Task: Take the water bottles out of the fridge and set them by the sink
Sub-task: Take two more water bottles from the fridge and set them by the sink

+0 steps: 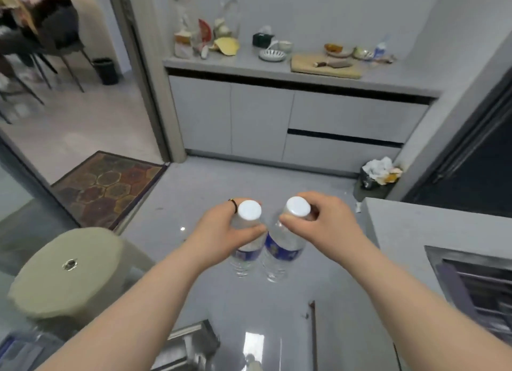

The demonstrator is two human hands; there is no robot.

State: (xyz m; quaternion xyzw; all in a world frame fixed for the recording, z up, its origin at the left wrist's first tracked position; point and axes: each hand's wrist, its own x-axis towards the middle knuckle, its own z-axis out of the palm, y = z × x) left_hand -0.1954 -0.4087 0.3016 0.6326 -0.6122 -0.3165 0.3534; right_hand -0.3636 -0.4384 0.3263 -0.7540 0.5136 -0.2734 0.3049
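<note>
Two clear water bottles with white caps and blue labels hang upright above the grey floor, side by side. My left hand [221, 232] grips the left bottle [246, 253] just under its cap; a black ring shows on one finger. My right hand [324, 221] grips the neck of the right bottle [281, 248]. The two bottles nearly touch at their shoulders. The steel sink [476, 284] is sunk into the grey counter [415, 232] at my right. The fridge is not in view.
A round beige stool [66, 271] stands at lower left. A full waste bin [375, 181] sits in the corner by the cabinets. The far counter [249, 66] carries bowls, a cutting board and another bottle [381, 48]. A patterned mat [105, 188] lies by the doorway.
</note>
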